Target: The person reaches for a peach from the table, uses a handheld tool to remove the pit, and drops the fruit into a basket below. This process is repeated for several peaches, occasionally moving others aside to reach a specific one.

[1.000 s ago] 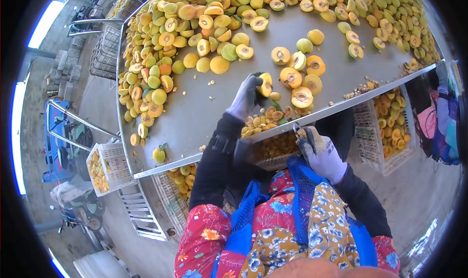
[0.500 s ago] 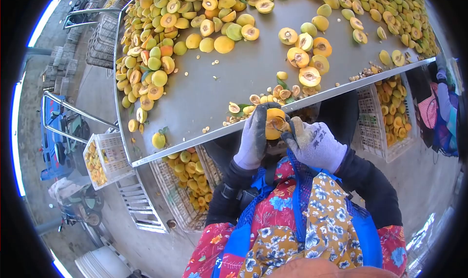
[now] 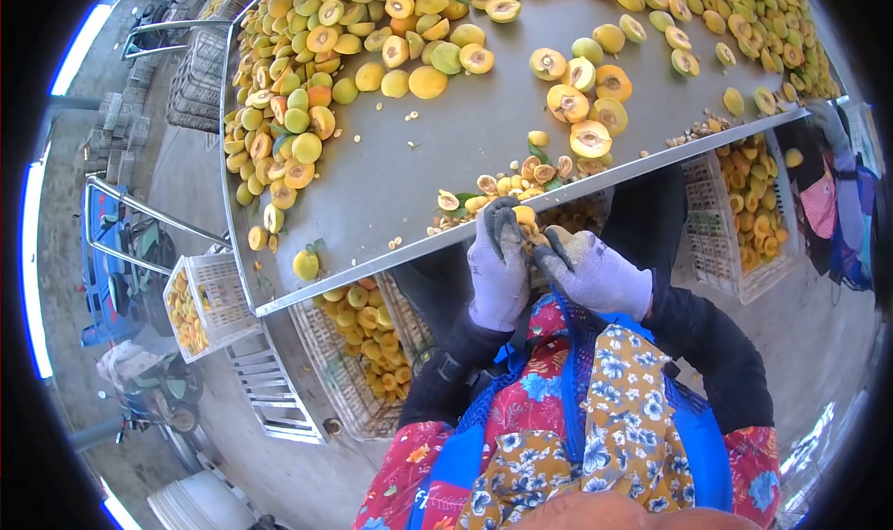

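My left hand [image 3: 498,265], in a pale glove with dark fingertips, is closed around a yellow peach half [image 3: 524,216] by the near edge of the metal table [image 3: 409,172]. Most of that fruit is hidden behind my fingers. Close beside it, my right hand [image 3: 600,271] has its thumb and fingers pinched together against the fruit; whatever they grip cannot be made out. Just beyond the hands, peach pits and scraps [image 3: 507,184] lie along the table's edge. Several cut peach halves [image 3: 590,139] rest farther up, pits showing in some.
Heaps of peaches [image 3: 307,65] cover the table's left and far right. Below the edge stand crates of peach halves, one on the left [image 3: 358,344] and one on the right [image 3: 744,205]. Another person's sleeved arm [image 3: 834,130] shows at far right.
The peach half faced up with its cut side visible; now it is tilted and mostly covered. My left hand has shifted slightly right. At far right, the other person's arm has moved.
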